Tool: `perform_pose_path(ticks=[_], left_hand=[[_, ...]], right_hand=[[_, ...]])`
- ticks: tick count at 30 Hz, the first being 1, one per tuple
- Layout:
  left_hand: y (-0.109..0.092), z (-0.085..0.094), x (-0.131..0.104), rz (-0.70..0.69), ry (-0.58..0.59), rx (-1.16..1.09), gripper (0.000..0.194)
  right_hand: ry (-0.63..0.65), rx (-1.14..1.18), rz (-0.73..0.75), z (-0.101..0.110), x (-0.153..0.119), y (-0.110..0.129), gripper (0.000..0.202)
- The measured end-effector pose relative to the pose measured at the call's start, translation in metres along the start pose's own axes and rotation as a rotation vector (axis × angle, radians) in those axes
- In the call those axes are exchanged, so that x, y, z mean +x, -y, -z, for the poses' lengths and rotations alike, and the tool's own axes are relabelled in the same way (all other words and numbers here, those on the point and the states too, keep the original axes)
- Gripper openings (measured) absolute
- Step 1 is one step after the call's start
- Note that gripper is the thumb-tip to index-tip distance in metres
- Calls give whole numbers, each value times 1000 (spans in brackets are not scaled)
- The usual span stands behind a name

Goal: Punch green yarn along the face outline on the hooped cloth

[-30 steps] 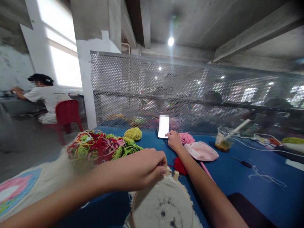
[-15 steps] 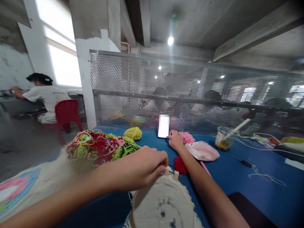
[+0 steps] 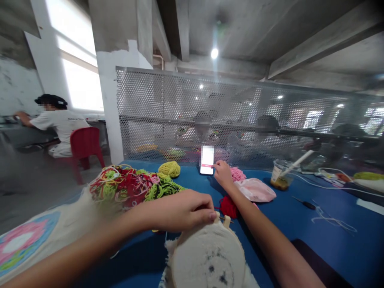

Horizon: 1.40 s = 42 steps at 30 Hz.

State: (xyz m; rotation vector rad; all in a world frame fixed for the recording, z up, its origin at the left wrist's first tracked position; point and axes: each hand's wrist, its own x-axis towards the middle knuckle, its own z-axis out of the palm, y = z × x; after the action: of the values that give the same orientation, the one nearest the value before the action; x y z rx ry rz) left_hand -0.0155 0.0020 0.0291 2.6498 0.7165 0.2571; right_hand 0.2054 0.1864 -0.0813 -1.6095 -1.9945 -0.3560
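My left hand [image 3: 192,210] is closed on the top rim of a round embroidery hoop [image 3: 207,260], beside its screw. Cream cloth with dark marks is stretched in the hoop. Farther forward, my right hand [image 3: 222,173] reaches to a lit phone [image 3: 207,161] that stands upright against the mesh, one fingertip at the lower right of its screen. The other fingers of that hand are loosely curled, with nothing visible in them. A red yarn ball [image 3: 228,207] lies between the hoop and my right forearm.
Tangled yarn [image 3: 126,184] and a yellow ball [image 3: 169,169] lie left. Pink yarn [image 3: 238,173], a pink pouch [image 3: 256,190], a cup with a straw [image 3: 280,176] and a dark-handled tool [image 3: 307,205] are right. A mesh partition [image 3: 180,96] stands behind; a person [image 3: 64,124] sits far left.
A red bar now shows on the phone screen. My right hand has shifted slightly at the phone. The hoop and my left hand sit a little farther right and lower in view.
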Motion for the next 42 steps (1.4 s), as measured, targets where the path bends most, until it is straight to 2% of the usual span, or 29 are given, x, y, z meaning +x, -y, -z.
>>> perform_pose_path(ticks=[3,6,12,15,17,20,23,29,32,38,40,42], left_hand=[[0,-2,0,-39,-31,106,28],[-2,-3,-1,-35,-56,186,25],[-4,-6,1,-40,-58,199,20],[-4,-7,1,-42,-75,176,19],[-4,-7,1,-40,-91,160,19],[-5,-5,-2,7,-68,93,21],[-6,-1,-4,28,0,42,30],[-5,5,-8,-37,39,204,34],[-9,0,-9,-46,10,319,33],[-22,-7,-10,-85,-138,481,24],[-22,-4,-11,-85,-136,482,24],[-18,0,-10,-83,-72,397,30]], right_hand=[[84,118,-32,16,-4,14,23],[219,284,-27,38,-24,28,20],[527,655,70,107,-105,40,35],[668,1096,3,136,-143,45,33],[717,1136,-32,148,-162,52,35],[679,1006,-92,156,-180,65,24],[572,948,-71,158,-188,76,27],[469,875,23,153,-189,84,28],[421,833,22,150,-193,85,28],[405,809,-18,154,-198,89,29],[393,818,-26,156,-198,89,29],[381,828,-38,155,-198,88,29]])
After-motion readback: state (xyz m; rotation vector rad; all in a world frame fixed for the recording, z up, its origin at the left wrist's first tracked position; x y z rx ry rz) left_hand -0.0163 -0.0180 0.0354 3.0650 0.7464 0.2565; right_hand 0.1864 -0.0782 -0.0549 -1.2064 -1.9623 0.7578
